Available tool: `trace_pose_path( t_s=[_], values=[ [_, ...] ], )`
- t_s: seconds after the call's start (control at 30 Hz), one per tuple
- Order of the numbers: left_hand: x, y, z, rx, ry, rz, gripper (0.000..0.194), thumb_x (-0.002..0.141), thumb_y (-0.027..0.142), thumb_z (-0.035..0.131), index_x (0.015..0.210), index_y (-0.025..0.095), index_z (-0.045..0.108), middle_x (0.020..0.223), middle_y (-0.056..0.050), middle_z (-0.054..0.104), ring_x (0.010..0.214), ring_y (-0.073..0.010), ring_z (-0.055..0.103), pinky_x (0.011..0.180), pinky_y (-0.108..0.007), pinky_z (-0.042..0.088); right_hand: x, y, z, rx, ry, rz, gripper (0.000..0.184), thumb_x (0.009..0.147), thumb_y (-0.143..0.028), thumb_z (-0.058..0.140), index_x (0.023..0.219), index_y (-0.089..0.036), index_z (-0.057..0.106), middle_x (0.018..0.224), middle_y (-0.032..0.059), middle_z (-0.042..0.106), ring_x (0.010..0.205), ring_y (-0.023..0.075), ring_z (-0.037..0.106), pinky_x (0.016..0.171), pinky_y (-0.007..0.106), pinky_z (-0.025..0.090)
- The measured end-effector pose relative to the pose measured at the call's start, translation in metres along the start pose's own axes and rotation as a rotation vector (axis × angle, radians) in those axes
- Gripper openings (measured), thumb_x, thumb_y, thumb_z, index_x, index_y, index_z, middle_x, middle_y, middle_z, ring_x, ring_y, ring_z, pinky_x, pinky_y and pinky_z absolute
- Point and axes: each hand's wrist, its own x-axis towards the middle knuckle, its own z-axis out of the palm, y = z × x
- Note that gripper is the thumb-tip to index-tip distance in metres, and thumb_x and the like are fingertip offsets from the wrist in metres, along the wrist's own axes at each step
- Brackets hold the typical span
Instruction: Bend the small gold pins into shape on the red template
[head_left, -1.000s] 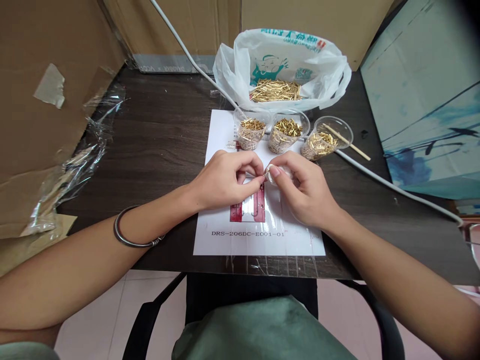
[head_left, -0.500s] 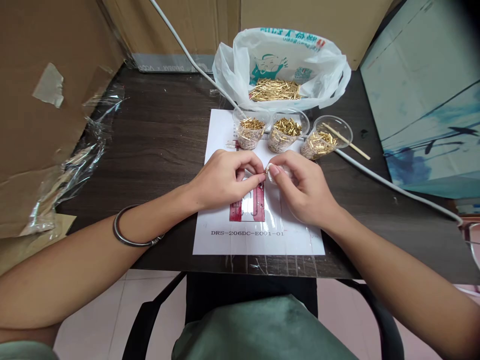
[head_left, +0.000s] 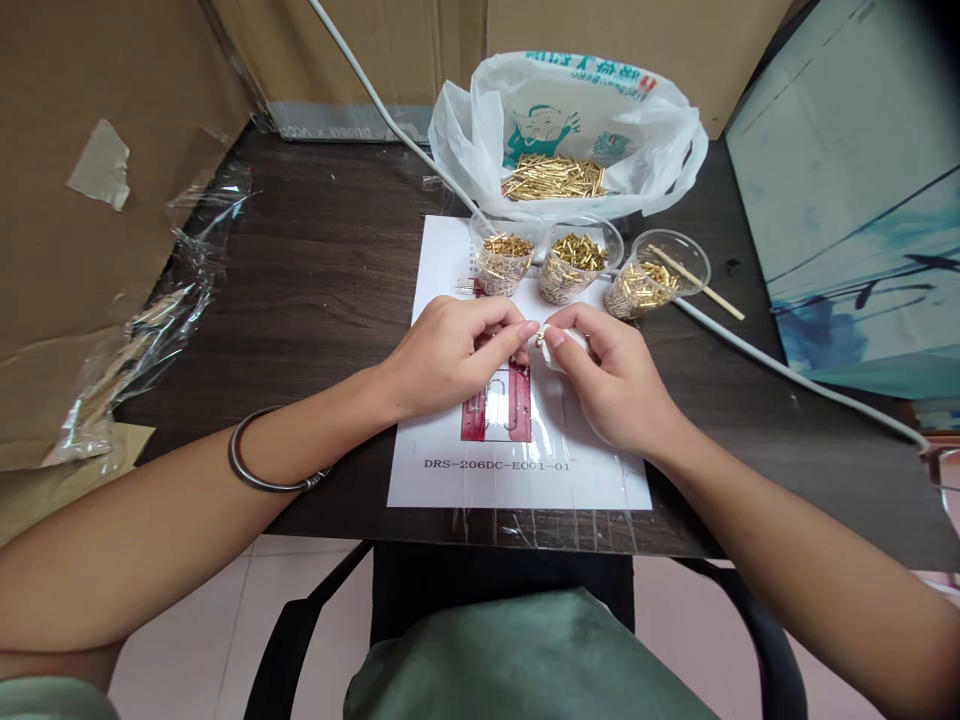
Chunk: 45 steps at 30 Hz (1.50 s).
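My left hand [head_left: 454, 355] is closed in a pinch, thumb against forefinger, over the printed sheet [head_left: 615, 488]. What its fingertips hold is too small to make out. Beside it, almost touching, my right hand [head_left: 619, 375] is closed on a crumpled white tissue-like piece [head_left: 565, 354]. A tiny gold-coloured part [head_left: 539, 341] shows between the two sets of fingertips; I cannot tell which hand bears it. Behind the hands stand clear plastic cups: a left cup [head_left: 506, 278], a middle cup [head_left: 564, 285] and a tilted right cup [head_left: 637, 298], all with small gold-coloured pieces.
A white plastic bag [head_left: 660, 180] at the back holds gold-coloured pins [head_left: 555, 178]. A thin wooden stick [head_left: 705, 288] leans out of the right cup. A white cable [head_left: 795, 375] crosses the dark table [head_left: 315, 270]. Cardboard [head_left: 112, 260] borders the left side.
My left thumb has shifted up and right, so the fingertips of both hands are a little differently placed around the tiny part. The cups and bag stay put; the view has shifted slightly.
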Motion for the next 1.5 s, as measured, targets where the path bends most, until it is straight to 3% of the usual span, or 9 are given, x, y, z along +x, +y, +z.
trace_pose_path(
  t_s=[0.33,0.83,1.2,1.5],
  values=[
    [-0.0009,-0.0039,0.0024,-0.017,-0.076,0.041,0.016,0.089,0.026,0.057,0.085,0.015,0.068,0.072,0.003,0.070,0.060,-0.0055,0.059,0.061,-0.018,0.042,0.0003,-0.0011,-0.0014,0.048,-0.013,0.045,0.024,0.093,-0.035,0.049,0.080,-0.017,0.058,0.068,-0.0024,0.051,0.061,0.0099,0.043,0.059,0.026,0.033],
    [-0.0018,-0.0008,-0.0038,0.024,-0.205,-0.001,0.018,0.092,0.023,0.044,0.085,0.016,0.060,0.072,0.001,0.066,0.064,-0.0106,0.056,0.062,-0.024,0.040,0.0002,-0.0017,-0.0009,0.034,-0.004,0.023,0.020,0.092,-0.032,0.050,0.079,-0.018,0.057,0.068,-0.0029,0.051,0.061,0.0102,0.043,0.062,0.026,0.034],
    [-0.0023,-0.0009,0.0003,0.112,-0.178,0.014,0.022,0.091,0.026,0.046,0.074,0.017,0.055,0.055,0.004,0.048,0.052,-0.0084,0.041,0.054,-0.025,0.030,0.0015,-0.0005,-0.0007,0.063,-0.012,0.027,0.022,0.092,-0.033,0.050,0.079,-0.017,0.057,0.067,-0.0029,0.050,0.062,0.0100,0.043,0.060,0.026,0.033],
    [-0.0019,0.0003,-0.0013,0.116,-0.202,-0.011,0.026,0.094,0.028,0.042,0.075,0.016,0.056,0.064,0.003,0.056,0.058,-0.0091,0.046,0.058,-0.024,0.032,0.0016,0.0033,-0.0007,0.069,-0.023,-0.020,0.020,0.092,-0.030,0.050,0.080,-0.017,0.057,0.072,-0.0021,0.053,0.067,0.0099,0.046,0.065,0.026,0.034]
  ],
)
